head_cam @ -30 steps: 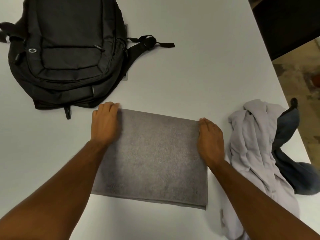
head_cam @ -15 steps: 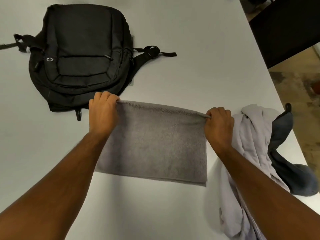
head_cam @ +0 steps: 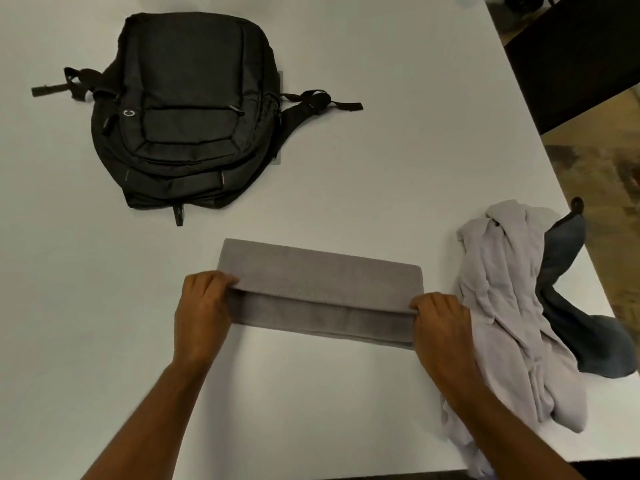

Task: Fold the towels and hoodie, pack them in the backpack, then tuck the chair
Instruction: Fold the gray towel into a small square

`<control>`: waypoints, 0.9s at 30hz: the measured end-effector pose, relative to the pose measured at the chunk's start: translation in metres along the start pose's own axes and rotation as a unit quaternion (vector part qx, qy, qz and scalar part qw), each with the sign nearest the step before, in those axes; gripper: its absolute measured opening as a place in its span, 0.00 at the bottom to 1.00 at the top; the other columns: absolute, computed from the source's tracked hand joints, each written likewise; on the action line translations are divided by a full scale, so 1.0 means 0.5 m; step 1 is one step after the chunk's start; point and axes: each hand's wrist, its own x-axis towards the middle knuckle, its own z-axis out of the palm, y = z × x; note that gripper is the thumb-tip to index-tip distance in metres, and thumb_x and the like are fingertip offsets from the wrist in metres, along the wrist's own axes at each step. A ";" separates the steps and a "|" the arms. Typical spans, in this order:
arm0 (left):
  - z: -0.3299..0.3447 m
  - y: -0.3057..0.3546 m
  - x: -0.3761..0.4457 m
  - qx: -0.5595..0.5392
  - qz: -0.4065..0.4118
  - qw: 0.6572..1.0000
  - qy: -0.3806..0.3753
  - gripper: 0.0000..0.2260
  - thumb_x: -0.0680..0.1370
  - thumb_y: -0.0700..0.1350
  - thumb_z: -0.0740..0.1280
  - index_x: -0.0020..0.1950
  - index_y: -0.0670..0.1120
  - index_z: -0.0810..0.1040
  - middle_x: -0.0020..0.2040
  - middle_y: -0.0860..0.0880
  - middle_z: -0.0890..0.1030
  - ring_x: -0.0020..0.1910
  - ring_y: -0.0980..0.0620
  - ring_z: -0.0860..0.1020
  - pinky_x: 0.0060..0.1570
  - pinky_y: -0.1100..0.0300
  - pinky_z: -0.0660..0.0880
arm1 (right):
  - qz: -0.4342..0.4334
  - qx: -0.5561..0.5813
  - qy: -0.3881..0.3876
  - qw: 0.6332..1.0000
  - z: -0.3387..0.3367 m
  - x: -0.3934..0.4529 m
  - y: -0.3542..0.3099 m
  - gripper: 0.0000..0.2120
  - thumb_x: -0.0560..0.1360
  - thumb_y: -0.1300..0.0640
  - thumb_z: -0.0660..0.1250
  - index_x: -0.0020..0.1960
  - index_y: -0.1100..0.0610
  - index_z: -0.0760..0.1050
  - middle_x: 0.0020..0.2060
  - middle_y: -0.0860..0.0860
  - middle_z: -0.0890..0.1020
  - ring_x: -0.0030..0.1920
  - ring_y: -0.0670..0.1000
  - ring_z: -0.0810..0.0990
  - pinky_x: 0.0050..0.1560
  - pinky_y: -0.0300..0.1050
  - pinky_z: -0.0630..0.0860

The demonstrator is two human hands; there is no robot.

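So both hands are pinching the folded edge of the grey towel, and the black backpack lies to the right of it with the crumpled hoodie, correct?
Not quite. The head view shows the black fabric backpack on the far left of the white table, apart from the crumpled pale grey hoodie, which lies on the right. The rest holds: the left hand and right hand each pinch the folded edge of the grey terry towel.

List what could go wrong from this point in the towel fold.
1. Both hands, left hand and right hand, pinch only the ends of the grey towel; its folded edge may sag or land crooked in the middle.
2. The right hand sits against the unfolded light hoodie, which could get dragged or caught in the fold.
3. The dark cloth lies at the table edge and might slip off.
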 end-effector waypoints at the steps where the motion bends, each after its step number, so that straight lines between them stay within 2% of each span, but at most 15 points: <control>1: 0.003 -0.005 -0.012 0.004 0.001 1.000 -0.006 0.20 0.66 0.26 0.75 0.55 0.41 0.82 0.54 0.42 0.81 0.54 0.42 0.75 0.44 0.49 0.78 | -0.003 -0.007 -0.007 1.000 0.004 -0.017 -0.002 0.15 0.65 0.74 0.70 0.46 0.58 0.78 0.42 0.55 0.81 0.43 0.57 0.78 0.44 0.51 0.72; 6: 0.003 -0.017 -0.041 0.013 -0.005 1.000 0.007 0.17 0.68 0.26 0.73 0.54 0.41 0.83 0.52 0.42 0.82 0.51 0.41 0.77 0.46 0.48 0.76 | -0.007 -0.005 0.009 1.000 0.006 -0.054 -0.013 0.13 0.74 0.68 0.58 0.44 0.59 0.79 0.40 0.54 0.82 0.42 0.56 0.79 0.44 0.49 0.73; 10: 0.004 -0.017 -0.060 0.031 -0.002 1.000 0.005 0.16 0.69 0.27 0.73 0.53 0.42 0.83 0.52 0.42 0.83 0.52 0.40 0.77 0.47 0.48 0.74 | -0.009 -0.012 0.019 1.000 -0.001 -0.068 -0.018 0.12 0.70 0.74 0.65 0.44 0.59 0.80 0.40 0.54 0.82 0.41 0.55 0.79 0.43 0.49 0.74; 13: 0.015 -0.022 -0.075 0.045 0.007 0.999 -0.014 0.16 0.69 0.26 0.73 0.51 0.43 0.83 0.51 0.44 0.82 0.51 0.41 0.77 0.45 0.49 0.72 | -0.020 -0.016 -0.034 0.999 0.008 -0.082 -0.019 0.17 0.63 0.76 0.72 0.45 0.58 0.80 0.42 0.53 0.81 0.43 0.55 0.79 0.45 0.50 0.74; 16: 0.021 -0.031 -0.092 0.060 0.002 0.998 -0.023 0.12 0.71 0.31 0.70 0.50 0.44 0.83 0.51 0.45 0.81 0.52 0.41 0.77 0.46 0.49 0.70 | -0.026 -0.007 -0.073 0.997 0.011 -0.092 -0.022 0.18 0.60 0.75 0.73 0.44 0.57 0.80 0.43 0.52 0.81 0.43 0.54 0.78 0.47 0.50 0.74; 18: 0.016 -0.025 -0.097 0.060 -0.026 0.998 -0.017 0.12 0.70 0.38 0.65 0.52 0.44 0.83 0.54 0.45 0.80 0.56 0.41 0.75 0.50 0.48 0.69 | -0.012 0.013 -0.069 0.997 0.003 -0.089 -0.028 0.14 0.63 0.71 0.70 0.45 0.58 0.80 0.45 0.53 0.81 0.45 0.55 0.79 0.48 0.51 0.73; 20: 0.013 -0.004 -0.087 0.036 -0.034 0.999 0.000 0.15 0.69 0.40 0.64 0.53 0.44 0.82 0.56 0.44 0.80 0.59 0.41 0.74 0.53 0.47 0.68 | 0.006 0.036 -0.062 0.997 -0.007 -0.072 -0.042 0.11 0.68 0.65 0.64 0.48 0.58 0.80 0.49 0.54 0.81 0.49 0.55 0.78 0.49 0.52 0.73; 22: 0.025 0.035 -0.059 -0.004 -0.014 1.000 0.003 0.16 0.69 0.39 0.64 0.55 0.43 0.82 0.58 0.43 0.79 0.60 0.41 0.74 0.55 0.47 0.69 | 0.024 0.059 -0.071 0.995 -0.005 -0.038 -0.067 0.14 0.73 0.59 0.59 0.54 0.58 0.79 0.54 0.55 0.80 0.53 0.56 0.78 0.53 0.53 0.74; 25: 0.074 0.113 -0.002 -0.070 0.021 0.997 -0.036 0.18 0.73 0.41 0.62 0.61 0.42 0.80 0.64 0.42 0.78 0.64 0.44 0.73 0.62 0.46 0.72 | 0.036 0.096 -0.074 0.992 0.035 0.027 -0.124 0.19 0.77 0.57 0.55 0.62 0.60 0.78 0.61 0.57 0.80 0.61 0.58 0.78 0.63 0.55 0.74; 27: 0.119 0.159 0.032 -0.085 0.042 0.993 -0.068 0.17 0.79 0.43 0.61 0.67 0.42 0.77 0.71 0.42 0.74 0.72 0.45 0.70 0.71 0.46 0.68 | 0.032 0.120 -0.087 0.988 0.073 0.072 -0.175 0.22 0.79 0.57 0.54 0.69 0.61 0.74 0.70 0.58 0.75 0.70 0.58 0.74 0.71 0.57 0.70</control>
